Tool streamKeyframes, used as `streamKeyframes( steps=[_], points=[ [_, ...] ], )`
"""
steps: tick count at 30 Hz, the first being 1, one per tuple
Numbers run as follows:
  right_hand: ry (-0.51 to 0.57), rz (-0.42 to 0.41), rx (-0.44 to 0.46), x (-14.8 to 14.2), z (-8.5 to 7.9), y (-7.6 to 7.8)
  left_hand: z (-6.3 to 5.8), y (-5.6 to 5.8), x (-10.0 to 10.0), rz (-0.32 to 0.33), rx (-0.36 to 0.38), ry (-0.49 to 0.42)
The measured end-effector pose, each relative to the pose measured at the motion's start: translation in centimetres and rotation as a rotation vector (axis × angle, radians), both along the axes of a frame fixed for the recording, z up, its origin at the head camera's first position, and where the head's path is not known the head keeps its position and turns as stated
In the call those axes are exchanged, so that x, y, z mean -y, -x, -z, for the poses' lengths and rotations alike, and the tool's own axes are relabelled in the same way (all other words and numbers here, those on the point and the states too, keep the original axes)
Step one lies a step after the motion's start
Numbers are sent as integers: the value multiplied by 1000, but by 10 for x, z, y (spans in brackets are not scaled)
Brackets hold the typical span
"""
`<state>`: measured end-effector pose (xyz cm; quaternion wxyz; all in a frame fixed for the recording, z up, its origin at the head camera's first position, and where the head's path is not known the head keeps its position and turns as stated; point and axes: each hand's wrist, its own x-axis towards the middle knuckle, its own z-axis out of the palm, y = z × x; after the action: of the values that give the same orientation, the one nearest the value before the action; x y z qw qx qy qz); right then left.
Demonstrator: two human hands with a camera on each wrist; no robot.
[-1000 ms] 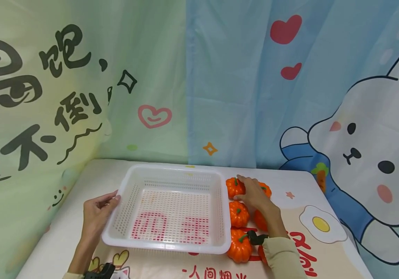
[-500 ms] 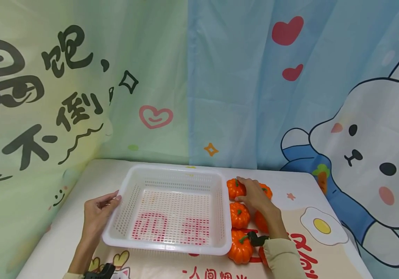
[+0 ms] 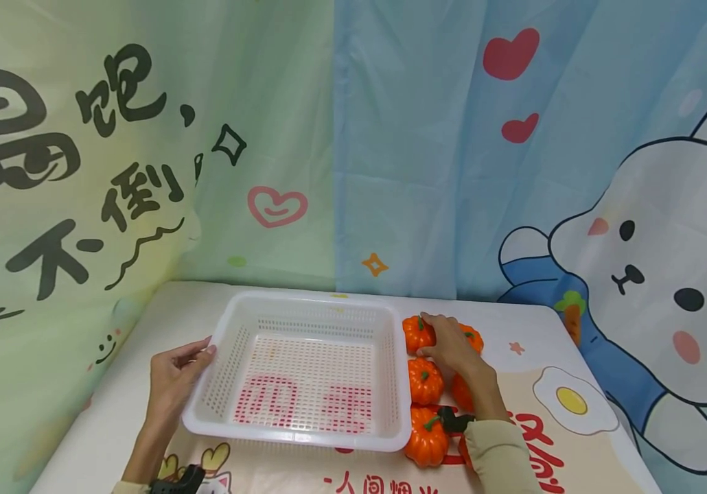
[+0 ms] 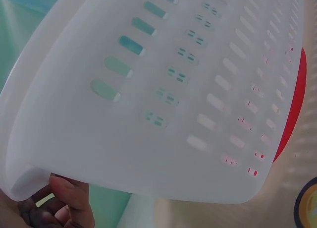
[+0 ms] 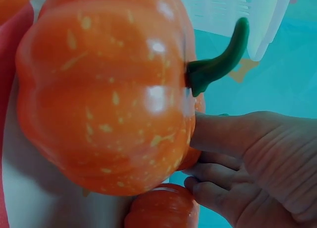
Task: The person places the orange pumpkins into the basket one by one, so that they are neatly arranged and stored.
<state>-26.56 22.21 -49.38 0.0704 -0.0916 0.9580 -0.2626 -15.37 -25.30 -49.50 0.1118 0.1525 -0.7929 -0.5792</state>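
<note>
Far orange pumpkin (image 3: 415, 334): at the far end of the row along the right side of the white basket (image 3: 295, 439), just beside the rim; actual contact, can't tell. Held in right hand (image 3: 455, 346), with fingers round the far side, thumb on the near side. Just left of that palm, so squarely between palm and basket. Roundish, no long axis worth aligning. Any leftward shift likely to need lift over the rim first. Right hand by far the nearer; left hand (image 3: 171, 374) across at the basket's left rim, pinching it. Middle pumpkin (image 3: 425, 381) close below the thumb, probably the snag risk. Clear of bench (image 3: 180, 309) or resting on it: can't tell.
</note>
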Motion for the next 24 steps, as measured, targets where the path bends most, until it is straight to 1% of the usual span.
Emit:
streamKeyframes(
  steps=[9,12,16,24],
  points=[
    [-9,0,-4,0,-2,-2,0,1,-1,-4,-4,-17],
    [-3,12,4,0,-4,-3,0,1,-2,-4,-7,-23],
    [3,16,6,-1,-5,-5,0,0,-1,-2,-6,-17],
    [9,21,15,-1,-5,-4,2,0,0,2,-30,-30]
  ],
)
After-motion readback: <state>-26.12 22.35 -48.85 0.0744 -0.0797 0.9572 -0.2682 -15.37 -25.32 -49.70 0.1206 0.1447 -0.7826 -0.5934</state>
